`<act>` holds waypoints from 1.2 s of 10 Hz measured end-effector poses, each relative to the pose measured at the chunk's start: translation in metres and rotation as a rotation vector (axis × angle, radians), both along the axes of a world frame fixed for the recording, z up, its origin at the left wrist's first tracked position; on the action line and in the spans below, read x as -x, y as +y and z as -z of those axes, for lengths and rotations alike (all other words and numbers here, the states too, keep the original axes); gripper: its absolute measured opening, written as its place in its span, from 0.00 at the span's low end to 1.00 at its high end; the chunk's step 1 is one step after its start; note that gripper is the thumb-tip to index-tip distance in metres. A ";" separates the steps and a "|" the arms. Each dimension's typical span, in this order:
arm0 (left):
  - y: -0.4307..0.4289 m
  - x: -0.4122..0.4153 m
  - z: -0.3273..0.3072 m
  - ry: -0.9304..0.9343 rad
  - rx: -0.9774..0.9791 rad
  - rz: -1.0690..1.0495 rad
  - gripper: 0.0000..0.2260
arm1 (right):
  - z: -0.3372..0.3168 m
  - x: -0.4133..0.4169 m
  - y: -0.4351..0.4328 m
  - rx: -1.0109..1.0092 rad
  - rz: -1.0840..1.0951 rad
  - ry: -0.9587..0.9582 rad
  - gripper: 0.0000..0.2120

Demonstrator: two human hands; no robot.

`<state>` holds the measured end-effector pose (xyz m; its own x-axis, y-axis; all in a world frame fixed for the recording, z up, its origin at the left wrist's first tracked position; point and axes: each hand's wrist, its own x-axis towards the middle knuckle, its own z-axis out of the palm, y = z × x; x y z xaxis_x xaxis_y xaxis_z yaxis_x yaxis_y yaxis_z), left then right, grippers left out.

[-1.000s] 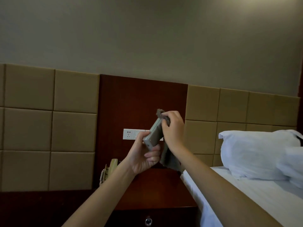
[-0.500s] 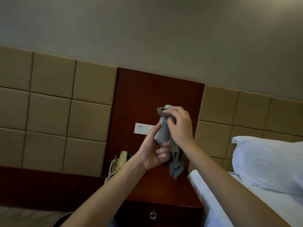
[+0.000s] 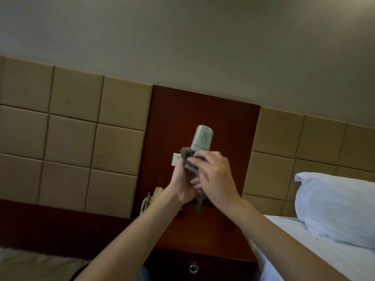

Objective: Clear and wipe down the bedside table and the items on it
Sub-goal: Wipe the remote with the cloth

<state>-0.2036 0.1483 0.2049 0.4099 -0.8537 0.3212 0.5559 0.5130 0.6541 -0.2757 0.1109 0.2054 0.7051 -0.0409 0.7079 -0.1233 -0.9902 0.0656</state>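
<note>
While above table (image 3: 203,236), cloth (image 3: 187,154) round remote (image 3: 203,137)

Left hand (image 3: 183,187) grips upright remote (image 3: 201,138); right hand (image 3: 216,177) presses cloth (image 3: 190,162) on it.

Plain beige wall (image 3: 182,37) above padded tan panels (image 3: 71,138) flanking a dark wood panel (image 3: 227,118) with socket plate (image 3: 175,159). Wood bench (image 3: 213,235) beneath; bed (image 3: 300,252) and white pillow (image 3: 334,205) at right.
</note>
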 end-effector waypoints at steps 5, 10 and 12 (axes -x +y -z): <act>0.008 0.008 -0.016 -0.101 -0.077 -0.019 0.25 | -0.043 0.019 -0.044 -0.007 -0.187 -0.258 0.16; 0.009 0.001 -0.033 -0.182 -0.248 -0.389 0.21 | -0.008 0.027 -0.026 0.053 -0.289 -0.137 0.16; 0.011 0.010 -0.038 -0.177 -0.217 -0.367 0.22 | -0.009 0.036 -0.032 0.131 -0.308 -0.239 0.15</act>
<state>-0.2134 0.1598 0.2431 0.6527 -0.7175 0.2432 0.2334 0.4958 0.8365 -0.3115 0.0787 0.2146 0.4855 0.2482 0.8383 0.1505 -0.9683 0.1995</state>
